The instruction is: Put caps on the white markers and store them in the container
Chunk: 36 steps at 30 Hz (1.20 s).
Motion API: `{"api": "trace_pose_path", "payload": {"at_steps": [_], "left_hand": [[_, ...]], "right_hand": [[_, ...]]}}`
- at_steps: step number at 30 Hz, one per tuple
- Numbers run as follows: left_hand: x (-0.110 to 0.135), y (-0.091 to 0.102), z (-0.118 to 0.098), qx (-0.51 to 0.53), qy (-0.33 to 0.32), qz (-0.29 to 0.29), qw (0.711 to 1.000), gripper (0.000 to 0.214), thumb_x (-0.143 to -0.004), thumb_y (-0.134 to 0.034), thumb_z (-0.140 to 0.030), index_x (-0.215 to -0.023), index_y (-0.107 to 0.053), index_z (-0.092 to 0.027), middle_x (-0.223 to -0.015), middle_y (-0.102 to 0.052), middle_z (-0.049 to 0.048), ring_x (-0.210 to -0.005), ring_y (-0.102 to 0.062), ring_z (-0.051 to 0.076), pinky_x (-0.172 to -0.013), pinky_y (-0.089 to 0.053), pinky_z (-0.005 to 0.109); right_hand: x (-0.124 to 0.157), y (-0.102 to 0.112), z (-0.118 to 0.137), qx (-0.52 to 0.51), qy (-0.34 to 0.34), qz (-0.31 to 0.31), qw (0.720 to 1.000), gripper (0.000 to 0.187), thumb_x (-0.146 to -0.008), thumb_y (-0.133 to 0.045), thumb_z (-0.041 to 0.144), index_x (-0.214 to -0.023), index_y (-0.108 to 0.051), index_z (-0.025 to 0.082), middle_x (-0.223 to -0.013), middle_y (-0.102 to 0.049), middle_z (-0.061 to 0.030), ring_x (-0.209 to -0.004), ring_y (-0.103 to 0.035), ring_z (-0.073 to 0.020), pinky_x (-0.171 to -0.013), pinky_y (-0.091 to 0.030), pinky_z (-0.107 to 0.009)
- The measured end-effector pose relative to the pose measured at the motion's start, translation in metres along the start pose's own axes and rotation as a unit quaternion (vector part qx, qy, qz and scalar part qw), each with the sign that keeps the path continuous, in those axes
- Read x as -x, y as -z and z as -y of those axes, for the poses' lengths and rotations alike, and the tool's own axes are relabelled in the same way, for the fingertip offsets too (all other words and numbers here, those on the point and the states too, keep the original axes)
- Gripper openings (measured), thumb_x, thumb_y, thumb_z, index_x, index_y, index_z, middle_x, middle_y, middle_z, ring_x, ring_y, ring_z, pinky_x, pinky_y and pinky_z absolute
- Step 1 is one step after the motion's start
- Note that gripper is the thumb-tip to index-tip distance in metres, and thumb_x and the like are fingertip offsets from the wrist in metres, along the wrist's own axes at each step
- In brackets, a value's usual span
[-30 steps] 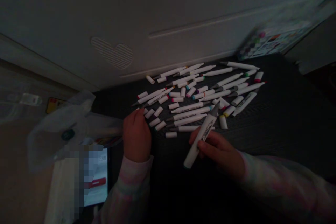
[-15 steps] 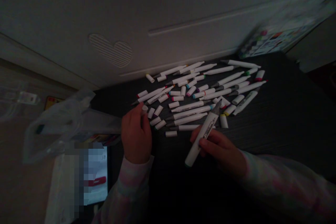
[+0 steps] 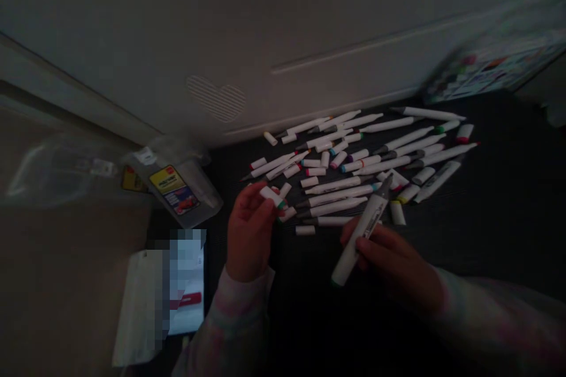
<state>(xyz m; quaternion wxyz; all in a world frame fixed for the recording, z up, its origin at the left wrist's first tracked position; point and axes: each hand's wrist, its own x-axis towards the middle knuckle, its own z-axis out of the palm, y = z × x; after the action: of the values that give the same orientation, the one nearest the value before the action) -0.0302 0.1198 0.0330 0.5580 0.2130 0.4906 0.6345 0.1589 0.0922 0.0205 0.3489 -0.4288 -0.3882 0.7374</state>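
My left hand (image 3: 253,230) pinches a white marker cap (image 3: 272,196) with a green band at its end, just left of the pile. In my right hand (image 3: 389,256) is a white marker (image 3: 360,238), held at a slant. Its uncapped grey end points up and away, and a green end points down toward me. Beyond both hands, several uncapped white markers (image 3: 338,210) lie roughly side by side on the dark table. Loose white caps with coloured bands, such as a yellow-banded cap (image 3: 397,212), are scattered among them.
A clear plastic case (image 3: 201,185) with a yellow label stands at the left. Below it lies a lit tablet (image 3: 188,300), partly pixelated, beside a white object (image 3: 139,300). A pale panel (image 3: 309,91) rises behind the markers. At the right back leans a colourfully printed package (image 3: 490,76).
My left hand has turned and brought the green-banded cap into clear sight. My right hand still holds the marker. The camera view has shifted, so the scene sits further right.
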Motion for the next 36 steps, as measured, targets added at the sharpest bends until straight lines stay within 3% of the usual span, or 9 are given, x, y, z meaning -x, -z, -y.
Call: {"api": "trace_pose_path", "payload": {"at_steps": [6, 13, 19, 27, 36], "left_hand": [[0.008, -0.006, 0.004, 0.09, 0.114, 0.068, 0.987, 0.024, -0.063, -0.066, -0.016, -0.085, -0.056, -0.018, -0.073, -0.063, -0.0013, -0.065, -0.062, 0.009, -0.056, -0.05, 0.016], [0.017, -0.014, 0.008, 0.15, 0.236, 0.131, 0.951, 0.02, -0.067, -0.066, -0.018, -0.081, -0.053, -0.016, -0.072, -0.064, -0.0013, -0.061, -0.063, 0.007, -0.056, -0.051, 0.013], [0.018, -0.014, 0.013, 0.147, 0.247, 0.164, 0.944, 0.02, -0.067, -0.067, -0.019, -0.08, -0.054, -0.016, -0.07, -0.065, -0.0014, -0.063, -0.063, 0.007, -0.057, -0.051, 0.013], [0.028, -0.018, 0.019, 0.127, 0.255, 0.257, 0.923, 0.02, -0.066, -0.069, -0.022, -0.079, -0.054, -0.016, -0.072, -0.064, -0.0004, -0.061, -0.06, 0.008, -0.055, -0.05, 0.016], [0.029, -0.018, 0.022, 0.128, 0.249, 0.242, 0.929, 0.022, -0.064, -0.069, -0.019, -0.08, -0.055, -0.015, -0.072, -0.064, -0.0001, -0.064, -0.06, 0.01, -0.058, -0.051, 0.02]], "right_hand": [[-0.002, -0.001, 0.002, -0.02, -0.032, -0.027, 0.999, 0.026, -0.07, -0.061, 0.042, -0.078, -0.06, 0.017, -0.054, -0.05, 0.0023, -0.049, -0.044, -0.0081, -0.046, -0.034, -0.02], [-0.009, -0.005, 0.014, -0.139, -0.04, 0.003, 0.989, 0.027, -0.067, -0.062, 0.041, -0.073, -0.057, 0.016, -0.044, -0.052, 0.0031, -0.042, -0.047, -0.0084, -0.044, -0.035, -0.02], [-0.012, -0.002, 0.021, -0.21, -0.053, -0.002, 0.976, 0.022, -0.068, -0.059, 0.04, -0.07, -0.058, 0.018, -0.041, -0.051, 0.003, -0.042, -0.047, -0.0103, -0.045, -0.037, -0.023], [-0.012, 0.0, 0.026, -0.24, -0.075, -0.006, 0.968, 0.018, -0.069, -0.057, 0.038, -0.07, -0.059, 0.021, -0.044, -0.048, 0.0033, -0.044, -0.047, -0.0113, -0.047, -0.04, -0.025], [-0.011, 0.0, 0.023, -0.211, -0.065, 0.007, 0.975, 0.023, -0.07, -0.058, 0.042, -0.072, -0.058, 0.02, -0.044, -0.049, 0.0034, -0.047, -0.047, -0.0111, -0.05, -0.04, -0.025]]}}
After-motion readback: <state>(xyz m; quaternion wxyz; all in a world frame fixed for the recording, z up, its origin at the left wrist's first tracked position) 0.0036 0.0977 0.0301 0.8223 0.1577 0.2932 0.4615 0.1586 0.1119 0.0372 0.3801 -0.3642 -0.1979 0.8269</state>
